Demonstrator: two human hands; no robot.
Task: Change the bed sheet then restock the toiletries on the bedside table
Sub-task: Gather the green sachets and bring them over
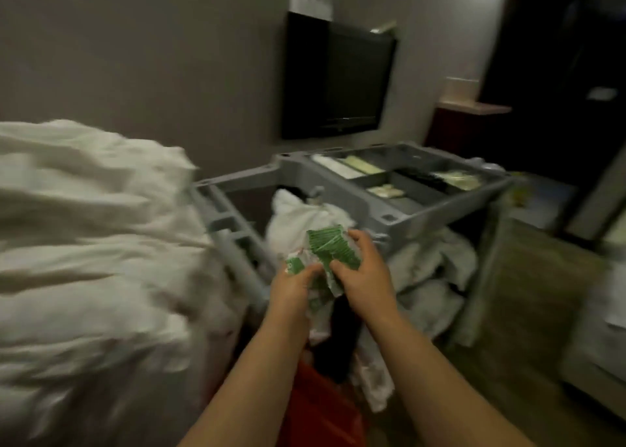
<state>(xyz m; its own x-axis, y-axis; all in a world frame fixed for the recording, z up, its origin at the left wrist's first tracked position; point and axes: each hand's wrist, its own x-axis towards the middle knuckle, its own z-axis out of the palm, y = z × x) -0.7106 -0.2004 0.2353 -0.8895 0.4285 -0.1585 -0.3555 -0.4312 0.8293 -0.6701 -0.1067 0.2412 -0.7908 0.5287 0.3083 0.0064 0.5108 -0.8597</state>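
Here both hands are closed on one thing: the left hand (294, 285) pinches the lower left of a crumpled green-and-white printed plastic wrapper (330, 253), and the right hand (360, 270) curls its fingers over the upper right of it, thumb underneath. What it holds inside is too blurred to tell. The wrapper hangs in the air above the near edge of the grey plastic housekeeping cart (399, 216), over the cart's open linen bay, where crumpled white used linen (298, 219) lies heaped. More white cloth spills at the cart's right side. The cart's top tray (423, 175), toward its far right corner, carries small pale packets that look like toiletries. To the left, the rumpled white bedding (91, 229) lies piled on the bed, close beside the cart's left frame.

By my judgement the sheet step is still unfinished, and this is a clearing or fetching moment at the cart. Next the wrapper wants either opening or dropping, then a turn back to the bedding.
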